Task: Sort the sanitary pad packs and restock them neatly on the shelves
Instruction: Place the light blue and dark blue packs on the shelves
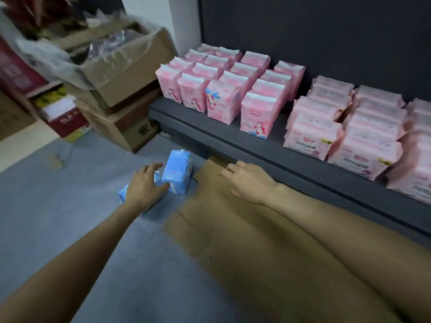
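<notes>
Pink packs (312, 142), print blurred, unreadable

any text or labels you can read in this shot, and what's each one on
Nothing reads cleanly; the frame is blurred.
Lower brown cardboard box: dark printed characters, too blurred to quote.
Flat pink packs on the dark shelf: a small red brand mark and a line of print, unreadable.
Upright pink packs: cartoon art, print unreadable.
Blue packs on the floor: no legible text.
Red cartons: pale print, unreadable.
</notes>
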